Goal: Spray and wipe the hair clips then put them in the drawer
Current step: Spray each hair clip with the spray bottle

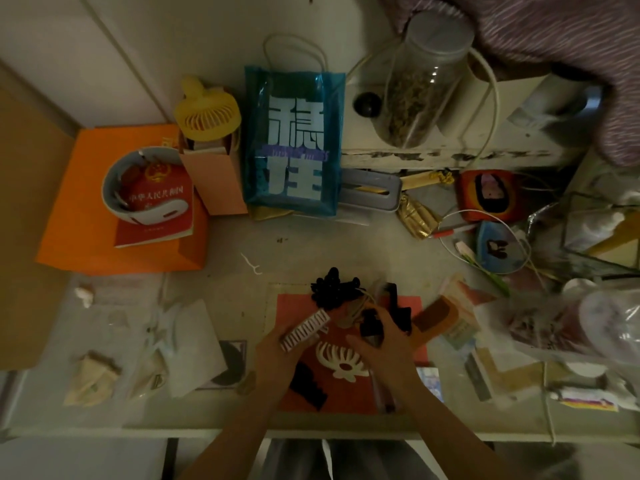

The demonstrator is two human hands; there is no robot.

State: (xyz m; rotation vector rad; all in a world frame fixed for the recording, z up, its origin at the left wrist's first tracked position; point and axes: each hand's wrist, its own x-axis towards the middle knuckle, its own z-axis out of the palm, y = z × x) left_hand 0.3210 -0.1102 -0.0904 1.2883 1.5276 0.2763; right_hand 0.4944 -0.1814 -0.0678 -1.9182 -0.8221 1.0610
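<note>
- The left hand (277, 351) holds a white-toothed hair clip (304, 330) in its grip, fingers curled round the clip's lower end, at about 7 o'clock from the middle of the worktop (235, 265). Most of the clip sticks out past the fingers, so I judge it could twist or slip free once it is wet.
- The right hand (381, 344) has its grip closed round a small dark spray bottle (370, 325), just beside the held clip at 6 o'clock. The nozzle's direction is too blurred to tell; if it points off the clip, the mist would land on the red mat (412, 304) or on the papers (460, 327) at 4 o'clock.
- A cream claw clip (341, 362) lies on the mat between the two wrists, and a black clip (308, 384) lies under the left wrist. Either forearm moving could sweep them toward the near edge at 6 o'clock.
- A black knobbly clip (334, 287) and another black clip (398, 306) lie at the mat's 12 o'clock side, partly overlapping; in this dim light one could be missed.
- A white cloth (194, 344) lies at 8 o'clock, well apart from the hands; reaching for it means crossing the clutter.
- No drawer is in view, so carrying wet clips to it risks drops.
</note>
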